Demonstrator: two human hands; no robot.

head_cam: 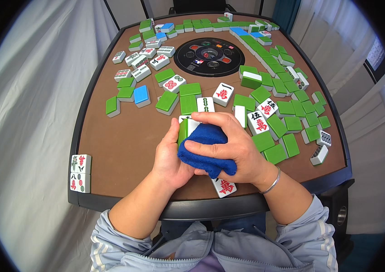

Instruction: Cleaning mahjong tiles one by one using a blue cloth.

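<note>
Over the near middle of a brown mahjong table (121,146), my left hand (171,161) holds a green-backed mahjong tile (183,131), its green side towards the thumb. A folded blue cloth (202,146) is gripped in my right hand (238,146) and pressed against the tile's white side. The cloth and fingers hide much of what lies between the palms, so whether more than one tile is held cannot be told. Just beyond the hands lies a bamboo tile (205,104). A face-up character tile (225,187) shows partly beneath the right hand, near the table's front edge.
Many green-backed tiles (275,154) spread over the right side and far rim. White-faced tiles (141,73) lie scattered at the far left, near a blue-backed tile (141,95). A round black centre console (209,56) holds dice. Face-up tiles (80,173) adjoin at the near-left corner.
</note>
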